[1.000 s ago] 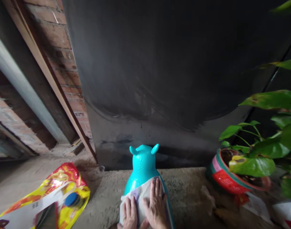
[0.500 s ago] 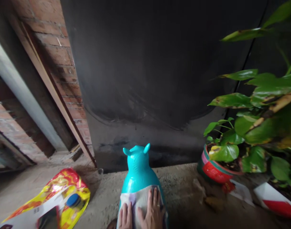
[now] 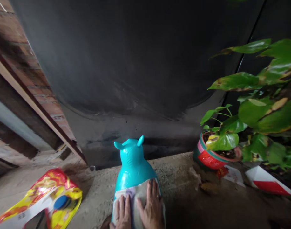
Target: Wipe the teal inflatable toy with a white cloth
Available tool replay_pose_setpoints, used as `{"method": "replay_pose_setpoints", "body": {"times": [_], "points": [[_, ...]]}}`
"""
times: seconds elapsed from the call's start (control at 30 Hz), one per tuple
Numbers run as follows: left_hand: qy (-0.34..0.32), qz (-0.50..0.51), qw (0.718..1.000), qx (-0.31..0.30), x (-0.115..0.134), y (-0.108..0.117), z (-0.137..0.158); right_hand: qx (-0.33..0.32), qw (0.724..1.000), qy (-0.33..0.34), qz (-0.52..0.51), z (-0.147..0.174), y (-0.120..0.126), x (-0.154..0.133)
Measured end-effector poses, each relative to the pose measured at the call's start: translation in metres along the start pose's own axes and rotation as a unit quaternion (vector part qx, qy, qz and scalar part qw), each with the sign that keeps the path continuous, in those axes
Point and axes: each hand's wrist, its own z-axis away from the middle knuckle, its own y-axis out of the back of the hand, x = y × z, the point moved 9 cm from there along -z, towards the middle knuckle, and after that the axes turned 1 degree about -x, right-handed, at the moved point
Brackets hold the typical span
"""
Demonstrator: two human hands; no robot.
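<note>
I see both hands, the left hand [image 3: 122, 213] and right hand [image 3: 151, 209], lying flat and open on a pale cloth [image 3: 136, 203] over the blue toy animal [image 3: 132, 165] on the concrete floor [image 3: 176, 178]. The yellow bag [image 3: 40, 200] has writing too blurry to read.

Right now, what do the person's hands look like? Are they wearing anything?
Both are bare, with no gloves and no sleeves in view. The left hand has a thin ring on one finger, and the right hand has one too. The nails are short and plain. The wrists are cut off by the picture's bottom edge.
</note>
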Motion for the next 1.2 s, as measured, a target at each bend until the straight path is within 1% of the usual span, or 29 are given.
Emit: {"method": "replay_pose_setpoints", "body": {"times": [0.1,0.2,0.27,0.33,0.43,0.53,0.6,0.67,0.8,0.9,1.0,1.07,1.1,1.2], "points": [[0.024,0.012,0.999,-0.025,0.006,0.008,-0.015,-0.058,0.998,0.016,-0.036,-0.028,-0.001,-0.006],[0.034,0.042,0.998,-0.031,0.012,0.022,-0.037,-0.088,0.993,0.033,-0.069,-0.063,-0.005,-0.014],[0.035,0.054,0.998,-0.012,0.014,0.032,-0.053,-0.093,0.991,0.045,-0.088,-0.085,-0.007,-0.02],[0.037,0.055,0.998,0.01,0.014,0.039,-0.065,-0.092,0.989,0.049,-0.101,-0.101,-0.009,-0.025],[0.035,0.051,0.998,0.029,0.011,0.038,-0.073,-0.082,0.99,0.044,-0.104,-0.107,-0.009,-0.029],[0.022,0.064,0.997,0.042,0.006,0.037,-0.071,-0.073,0.993,0.031,-0.09,-0.096,-0.008,-0.031],[0.015,0.081,0.995,0.047,0.004,0.039,-0.066,-0.064,0.995,0.01,-0.075,-0.084,-0.008,-0.028],[0.009,0.091,0.995,0.039,0.004,0.041,-0.058,-0.052,0.997,-0.013,-0.06,-0.07,-0.008,-0.02],[-0.009,0.048,0.999,-0.012,0.015,0.036,-0.027,-0.014,0.998,-0.045,-0.038,-0.027,-0.012,0.004],[-0.023,-0.008,0.998,-0.056,0.026,0.026,0.001,0.037,0.996,-0.072,-0.027,0.014,-0.022,0.027],[-0.032,-0.04,0.996,-0.071,0.033,0.022,0.017,0.097,0.988,-0.116,-0.029,0.046,-0.032,0.047],[-0.034,-0.048,0.995,-0.075,0.037,0.023,0.019,0.12,0.984,-0.126,-0.037,0.052,-0.036,0.051],[-0.033,-0.049,0.995,-0.078,0.038,0.023,0.018,0.121,0.984,-0.126,-0.043,0.049,-0.037,0.052],[-0.026,-0.036,0.996,-0.079,0.039,0.024,0.008,0.099,0.985,-0.129,-0.055,0.031,-0.036,0.053]]}}
